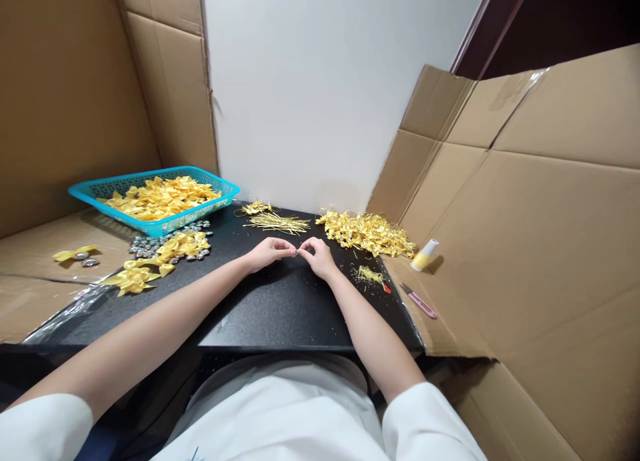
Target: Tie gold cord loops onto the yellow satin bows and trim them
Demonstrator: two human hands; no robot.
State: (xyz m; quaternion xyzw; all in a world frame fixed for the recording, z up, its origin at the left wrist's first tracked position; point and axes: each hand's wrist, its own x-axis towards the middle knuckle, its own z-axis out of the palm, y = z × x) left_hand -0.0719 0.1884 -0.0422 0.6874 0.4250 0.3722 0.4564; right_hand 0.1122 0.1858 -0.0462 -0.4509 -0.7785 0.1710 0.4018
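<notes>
Over the middle of the black tabletop (280,317), my left hand (270,253) and my right hand (318,255) meet fingertip to fingertip. Both are closed in a pinch around something tiny and dark between them, too small to name. Just beyond the hands lies a bundle of thin gold ties (279,223). To their right is a heap of small gold ribbon pieces with ties (367,233). On the left, yellow ribbon bows (183,245) lie among several shiny silver buttons or bells (150,245); I cannot tell which.
A blue plastic basket (83,193) of yellow ribbon bows stands back left. Yellow clippings (369,274) lie right of my forearm. Pink thread snips (420,302) and a white-and-yellow bottle (425,255) sit on cardboard at the right. Cardboard walls (550,247) flank the table.
</notes>
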